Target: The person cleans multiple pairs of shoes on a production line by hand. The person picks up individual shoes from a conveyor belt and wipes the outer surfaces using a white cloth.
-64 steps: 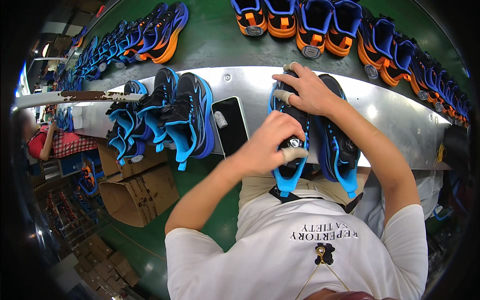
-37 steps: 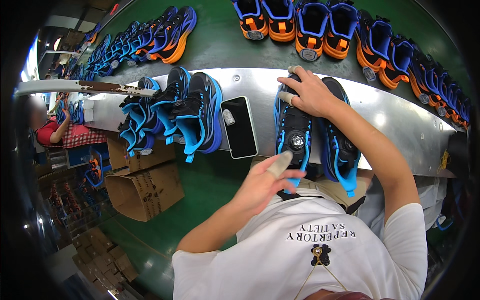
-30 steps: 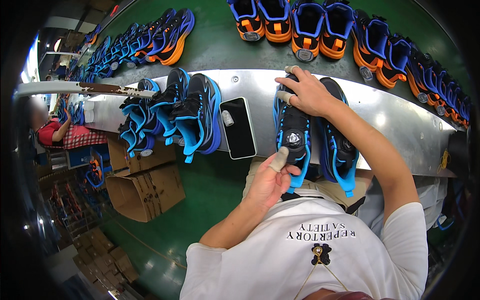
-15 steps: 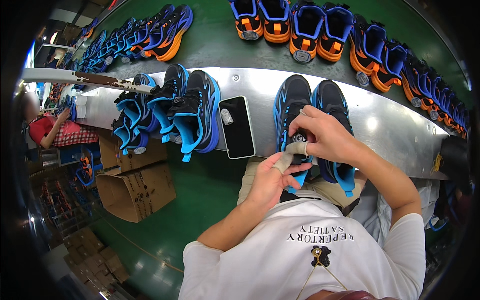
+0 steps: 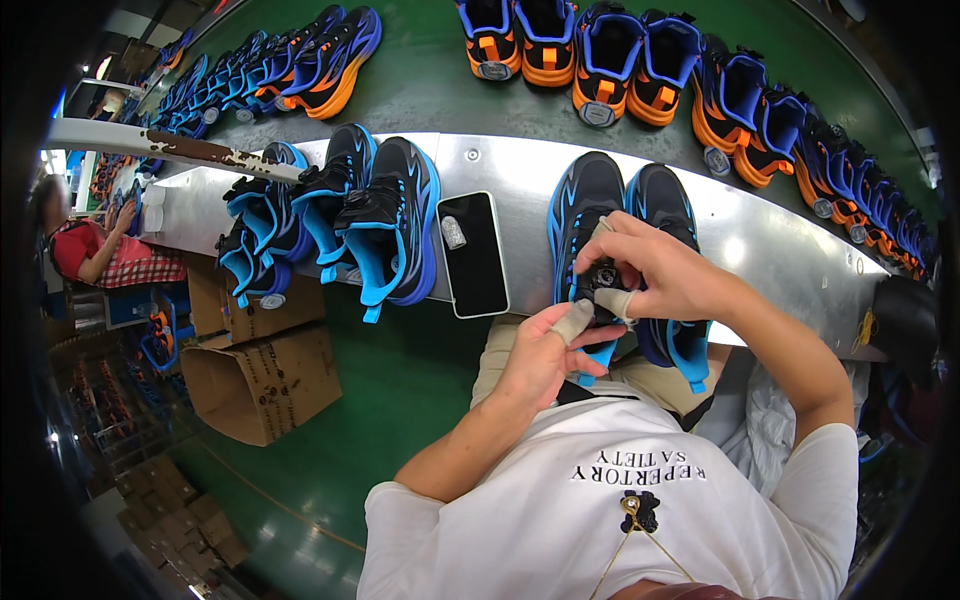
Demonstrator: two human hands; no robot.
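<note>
While both hands meet over the near end of the black-and-blue shoe [image 5: 583, 215], the right hand [image 5: 655, 275] has its grip pinched together on the tongue area, and the left hand [image 5: 545, 350], thumb taped, presses the heel from below. Its long axis runs straight away from the person, toe pointing at the far edge of the metal surface [image 5: 760, 240]. Its twin shoe [image 5: 665, 210] lies just right of the grip, a black phone [image 5: 473, 253] just left.

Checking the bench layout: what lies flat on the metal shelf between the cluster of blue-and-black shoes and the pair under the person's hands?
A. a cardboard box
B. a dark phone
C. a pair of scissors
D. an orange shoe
B: a dark phone lies flat on the metal shelf between the shoe cluster and the pair both hands work on.
</note>
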